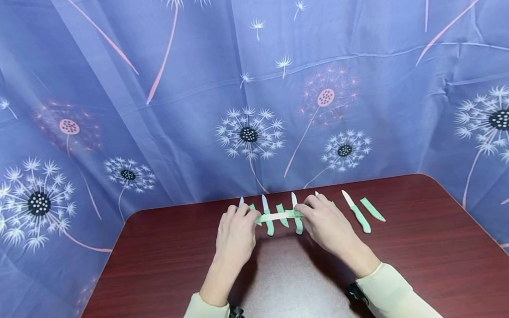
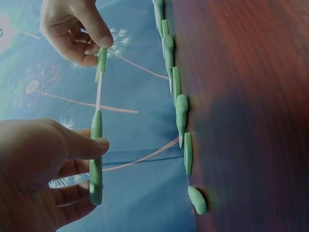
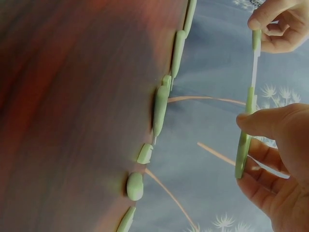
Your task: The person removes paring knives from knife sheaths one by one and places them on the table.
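Held level over the table is a small paring knife (image 2: 96,123) with a light green handle and a pale blade. My left hand (image 1: 235,231) grips it by the handle, thumb along one side and fingers on the other. A matching green sheath (image 3: 243,154) is pinched in my right hand (image 1: 330,225). The tip end of the blade is inside the sheath mouth, while a stretch of bare blade shows between sheath and handle. Behind and below the hands lie more green paring knives (image 1: 360,219) and sheaths (image 1: 372,210), some partly hidden by the fingers.
The knives and sheaths lie alternately in a row near the far edge of the dark red wooden table (image 1: 156,278), blades pointing away. A blue curtain (image 1: 190,149) with dandelion prints hangs right behind the table and along both sides.
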A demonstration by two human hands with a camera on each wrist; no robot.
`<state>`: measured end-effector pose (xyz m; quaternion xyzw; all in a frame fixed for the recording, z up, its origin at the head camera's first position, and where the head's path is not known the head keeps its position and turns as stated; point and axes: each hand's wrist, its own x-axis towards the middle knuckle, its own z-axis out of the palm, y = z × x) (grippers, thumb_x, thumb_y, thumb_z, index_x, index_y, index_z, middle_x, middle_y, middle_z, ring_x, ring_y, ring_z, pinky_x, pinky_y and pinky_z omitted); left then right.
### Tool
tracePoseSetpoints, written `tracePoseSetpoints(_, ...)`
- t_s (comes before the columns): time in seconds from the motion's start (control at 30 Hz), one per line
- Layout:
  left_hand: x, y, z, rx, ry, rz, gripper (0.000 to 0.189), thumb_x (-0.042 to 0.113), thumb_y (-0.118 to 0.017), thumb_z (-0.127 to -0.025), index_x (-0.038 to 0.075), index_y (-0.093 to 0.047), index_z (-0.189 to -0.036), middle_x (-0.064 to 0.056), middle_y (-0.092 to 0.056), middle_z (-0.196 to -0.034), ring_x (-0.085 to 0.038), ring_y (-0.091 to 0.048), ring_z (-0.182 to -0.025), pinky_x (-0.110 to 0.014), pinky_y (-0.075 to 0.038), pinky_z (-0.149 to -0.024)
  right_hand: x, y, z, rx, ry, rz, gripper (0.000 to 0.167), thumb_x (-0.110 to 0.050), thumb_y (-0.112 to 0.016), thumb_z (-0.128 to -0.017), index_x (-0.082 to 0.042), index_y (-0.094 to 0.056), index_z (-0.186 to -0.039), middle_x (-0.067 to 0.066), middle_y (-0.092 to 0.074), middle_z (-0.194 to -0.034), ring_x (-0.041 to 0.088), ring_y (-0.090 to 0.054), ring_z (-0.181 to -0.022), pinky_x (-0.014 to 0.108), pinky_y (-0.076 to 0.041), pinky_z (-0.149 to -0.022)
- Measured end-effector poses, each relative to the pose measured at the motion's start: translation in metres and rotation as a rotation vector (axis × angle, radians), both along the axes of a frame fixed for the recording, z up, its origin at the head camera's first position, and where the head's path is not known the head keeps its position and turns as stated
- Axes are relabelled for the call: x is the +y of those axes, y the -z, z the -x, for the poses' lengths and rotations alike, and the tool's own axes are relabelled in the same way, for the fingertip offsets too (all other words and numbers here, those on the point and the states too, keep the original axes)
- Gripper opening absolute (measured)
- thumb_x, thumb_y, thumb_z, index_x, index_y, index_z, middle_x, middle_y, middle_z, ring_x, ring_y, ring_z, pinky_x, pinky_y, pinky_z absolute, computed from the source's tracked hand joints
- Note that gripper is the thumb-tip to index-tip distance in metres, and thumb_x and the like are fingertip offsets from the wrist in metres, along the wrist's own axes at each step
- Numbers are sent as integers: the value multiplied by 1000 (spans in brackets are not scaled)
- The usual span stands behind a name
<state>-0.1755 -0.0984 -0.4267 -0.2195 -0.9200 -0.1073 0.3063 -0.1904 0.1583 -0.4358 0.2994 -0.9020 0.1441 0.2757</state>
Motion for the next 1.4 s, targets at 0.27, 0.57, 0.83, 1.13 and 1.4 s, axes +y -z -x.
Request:
tracePoseSetpoints(0.27,0,0,0,-3,-7,6,21,4,-85,-87,18,-80,-102,1,-65,-96,-26,-57,-86,-36,-49,-70,0,-1,1,12,-6,6,27,-2,-82,-87,-10,-76,-113,5,-64,-97,29,-56,-87,40,-49,-69)
tracePoseSetpoints(0.57,-2,1,1,-8,-34,-1,23,3,-86,-85,19,-80,-102,1,-68,-99,-26,-58,-87,-36,-50,-70,3,-2,2,22,-10,11,26,-2,-82,-87,-7,-77,-112,6,-63,-94,28,-52,-82,38,-47,-70)
tracePoseSetpoints(0.83,-6,0,3,-31,-55,3,26,3,-86,-83,19,-80,-103,0,-68,-100,-26,-59,-87,-37,-51,-71,4,-3,3,25,-16,20,27,-1,-82,-86,-8,-77,-111,6,-62,-93,28,-52,-81,38,-47,-70)
tracePoseSetpoints(1.13,-10,-3,4,-40,-75,-31,27,2,-83,-83,18,-80,-105,-1,-67,-100,-28,-58,-88,-38,-50,-71,4,-1,2,26,-14,52,30,1,-84,-82,-8,-77,-109,6,-62,-93,29,-55,-83,40,-50,-73)
tracePoseSetpoints(1.4,-15,-4,4,-62,-126,-55,26,4,-84,-81,17,-80,-103,-2,-68,-99,-28,-60,-91,-40,-51,-75,-2,-1,3,-29,0,54,26,-1,-83,-85,-9,-76,-108,6,-65,-96,31,-58,-89,43,-51,-69)
